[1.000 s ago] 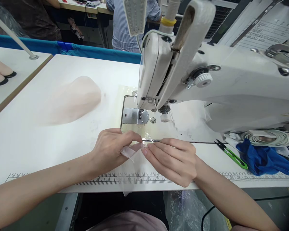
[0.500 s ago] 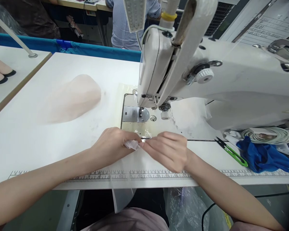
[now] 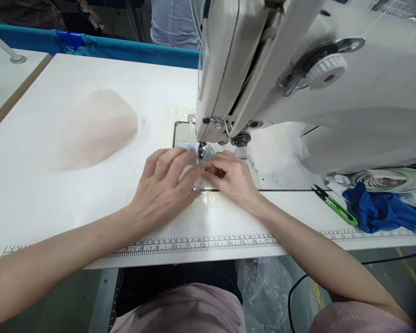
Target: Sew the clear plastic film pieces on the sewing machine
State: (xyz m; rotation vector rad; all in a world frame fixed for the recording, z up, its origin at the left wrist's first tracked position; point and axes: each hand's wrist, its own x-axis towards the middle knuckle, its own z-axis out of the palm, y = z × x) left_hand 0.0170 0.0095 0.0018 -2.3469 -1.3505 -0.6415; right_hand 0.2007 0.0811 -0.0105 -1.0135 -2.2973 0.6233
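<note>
My left hand (image 3: 168, 187) is bent over the needle plate of the sewing machine (image 3: 229, 69), its fingers curled and slightly blurred. A pale bit of thin white fabric (image 3: 186, 170) shows between its thumb and forefinger; the rest is hidden. From the right, my right hand (image 3: 233, 179) meets it, thumb and forefinger pinched at the same spot. Both hands' tips lie just in front of the presser foot (image 3: 201, 151), almost touching each other. Part of the metal needle plate (image 3: 185, 146) is visible behind the fingers.
A sheer beige fabric piece (image 3: 100, 129) lies on the white table left of the machine. Green thread snips (image 3: 336, 207) and a blue cloth (image 3: 381, 210) are at the right. A printed ruler (image 3: 201, 243) runs along the front edge. A person in a striped shirt (image 3: 175, 23) is beyond.
Both hands have moved away from my body, up to the presser foot, with the white fabric. Its hanging end no longer shows below the table edge. The view has tilted and come closer.
</note>
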